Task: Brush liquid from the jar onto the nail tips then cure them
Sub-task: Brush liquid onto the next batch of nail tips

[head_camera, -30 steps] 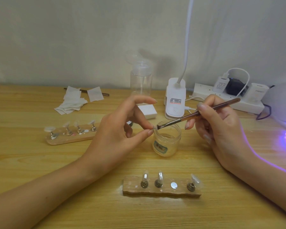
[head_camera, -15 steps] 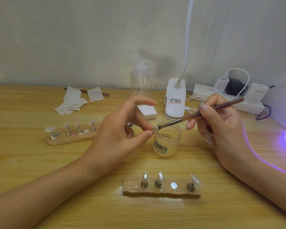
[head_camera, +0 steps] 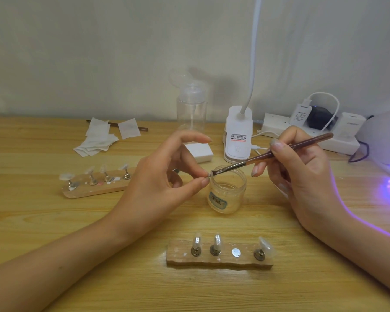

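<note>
The light wooden table (head_camera: 54, 221) runs back to a pale wall. Along that far edge stand a clear plastic pump bottle (head_camera: 191, 109), a white clip lamp base (head_camera: 238, 136) and a white power strip (head_camera: 277, 122). A white curing lamp (head_camera: 385, 136) glows violet at the right border. A strip of bare wood separates the small clear glass jar (head_camera: 227, 194) from the near wooden holder block (head_camera: 180, 255). A wider stretch of bare wood lies at the left foreground.

The left hand (head_camera: 158, 183) reaches in from the lower left. Its thumb and forefinger pinch a tiny clear nail tip (head_camera: 208, 175) just over the jar's left rim, and its other fingers arch upward. The right hand (head_camera: 302, 176) grips a slim brown-handled brush (head_camera: 311, 142) like a pen. The brush slopes down to the left, and its bristles touch the pinched tip.

The jar stands open and labelled, and its liquid level is hard to read. On the near block three metal pegs carry clear tips, beside one bare metal disc. A second wooden holder (head_camera: 95, 188) at left carries four tips, near white wipes (head_camera: 97, 140).
</note>
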Available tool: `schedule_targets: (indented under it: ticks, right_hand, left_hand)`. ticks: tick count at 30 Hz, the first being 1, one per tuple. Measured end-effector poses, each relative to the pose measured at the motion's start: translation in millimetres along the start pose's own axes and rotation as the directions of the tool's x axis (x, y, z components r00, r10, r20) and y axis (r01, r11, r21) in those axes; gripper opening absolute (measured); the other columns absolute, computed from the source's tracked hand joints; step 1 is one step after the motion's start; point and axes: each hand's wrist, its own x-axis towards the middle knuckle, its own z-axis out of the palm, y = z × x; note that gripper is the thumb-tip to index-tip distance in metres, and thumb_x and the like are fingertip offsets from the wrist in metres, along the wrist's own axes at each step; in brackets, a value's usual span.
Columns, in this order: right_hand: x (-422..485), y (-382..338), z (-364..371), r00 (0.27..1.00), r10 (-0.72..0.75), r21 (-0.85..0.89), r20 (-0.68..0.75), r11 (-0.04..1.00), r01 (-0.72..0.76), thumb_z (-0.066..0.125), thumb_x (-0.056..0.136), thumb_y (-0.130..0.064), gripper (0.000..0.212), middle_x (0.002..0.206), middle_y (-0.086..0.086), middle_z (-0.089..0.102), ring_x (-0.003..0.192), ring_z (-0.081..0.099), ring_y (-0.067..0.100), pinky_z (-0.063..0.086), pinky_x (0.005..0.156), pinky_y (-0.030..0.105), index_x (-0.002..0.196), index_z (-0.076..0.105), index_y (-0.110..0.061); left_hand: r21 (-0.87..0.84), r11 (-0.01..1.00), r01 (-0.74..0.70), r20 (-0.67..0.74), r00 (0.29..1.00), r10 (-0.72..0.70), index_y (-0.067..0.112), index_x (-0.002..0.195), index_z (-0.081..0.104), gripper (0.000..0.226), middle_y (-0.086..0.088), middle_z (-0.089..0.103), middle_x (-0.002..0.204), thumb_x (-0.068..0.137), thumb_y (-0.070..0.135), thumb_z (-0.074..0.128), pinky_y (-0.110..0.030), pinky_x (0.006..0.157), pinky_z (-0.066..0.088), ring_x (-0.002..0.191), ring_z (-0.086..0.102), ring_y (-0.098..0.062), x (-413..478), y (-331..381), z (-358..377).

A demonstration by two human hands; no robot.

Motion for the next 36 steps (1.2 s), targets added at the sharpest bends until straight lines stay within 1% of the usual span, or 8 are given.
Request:
schedule_targets:
  ticks: [11,15,17,22,27,31,34,36]
  right_hand:
    - [0.6,2.3,-1.6,0.999,0.030,-0.037,-0.023,0.999,-0.031,0.055,0.095,-0.021,0.020,0.063,0.015,0.067,0.035,0.036,0.008,0.031,0.039,0.014,0.077,0.048,-0.016]
    - [1.6,1.4,-3.4,0.997,0.025,0.020,-0.072,1.000,-0.024,0.054,0.095,-0.021,0.022,0.062,0.012,0.066,0.034,0.033,0.007,0.029,0.038,0.014,0.073,0.049,-0.021]
    - [1.9,0.8,-3.0,0.999,0.005,0.040,-0.052,0.999,-0.003,0.051,0.094,-0.020,0.023,0.063,0.010,0.067,0.035,0.032,0.008,0.030,0.039,0.013,0.072,0.050,-0.023]
    - [-0.1,-0.2,-0.4,1.000,-0.010,0.005,0.018,1.000,0.010,0.054,0.094,-0.026,0.020,0.065,0.009,0.069,0.036,0.035,0.008,0.032,0.040,0.012,0.079,0.045,-0.015]
    - [-0.6,0.1,-1.5,1.000,-0.010,-0.026,-0.001,1.000,0.010,0.051,0.096,-0.018,0.018,0.063,0.010,0.068,0.036,0.036,0.008,0.032,0.040,0.014,0.080,0.045,-0.014]
    - [-0.2,0.4,-1.3,0.999,0.013,-0.036,-0.034,0.999,-0.014,0.056,0.094,-0.024,0.021,0.063,0.015,0.066,0.035,0.037,0.007,0.030,0.039,0.015,0.077,0.047,-0.016]
    - [0.4,0.5,-2.7,0.998,-0.007,0.000,-0.067,1.000,0.007,0.055,0.097,-0.020,0.022,0.061,0.012,0.065,0.035,0.033,0.007,0.029,0.039,0.015,0.077,0.047,-0.017]
    - [0.7,0.0,-2.7,0.998,-0.027,0.026,-0.052,0.999,0.029,0.051,0.096,-0.019,0.019,0.061,0.009,0.066,0.034,0.032,0.007,0.029,0.039,0.014,0.077,0.046,-0.018]
  left_hand:
    - [-0.008,1.000,0.012,0.000,1.000,-0.012,0.034,0.125,0.057,0.048,0.008,0.068,0.081,0.083,0.016,0.074,-0.035,0.054,0.048,0.082,0.069,-0.018,-0.2,0.0,0.0]
    - [-0.012,1.000,0.017,0.001,1.000,-0.017,0.032,0.124,0.057,0.048,0.007,0.068,0.081,0.083,0.016,0.074,-0.039,0.056,0.049,0.085,0.070,-0.016,-0.3,0.3,0.1]
    - [-0.022,1.000,0.022,0.005,1.000,-0.022,0.032,0.125,0.057,0.048,0.007,0.068,0.081,0.083,0.016,0.074,-0.040,0.056,0.049,0.086,0.071,-0.017,-0.5,0.4,-0.2]
    - [-0.035,0.999,0.033,0.010,0.999,-0.033,0.032,0.125,0.057,0.049,0.005,0.068,0.081,0.083,0.015,0.075,-0.036,0.056,0.049,0.086,0.071,-0.016,-0.7,0.2,-0.5]
    - [-0.043,0.998,0.048,0.015,0.999,-0.048,0.030,0.124,0.058,0.049,0.005,0.067,0.080,0.081,0.015,0.075,-0.032,0.056,0.049,0.085,0.071,-0.015,-0.4,0.4,-0.6]
    - [-0.067,0.996,0.063,0.020,0.998,-0.062,0.029,0.124,0.059,0.049,0.004,0.067,0.080,0.083,0.010,0.077,-0.037,0.058,0.050,0.084,0.070,-0.013,-0.4,0.7,-0.7]
    - [-0.076,0.994,0.076,0.020,0.997,-0.075,0.029,0.123,0.059,0.050,0.003,0.067,0.079,0.084,0.005,0.078,-0.035,0.060,0.051,0.083,0.071,-0.012,-0.5,0.8,-0.8]
    - [-0.082,0.993,0.083,0.022,0.996,-0.082,0.029,0.122,0.059,0.050,0.003,0.067,0.079,0.083,0.006,0.079,-0.032,0.060,0.052,0.081,0.070,-0.011,-0.4,1.2,-0.9]
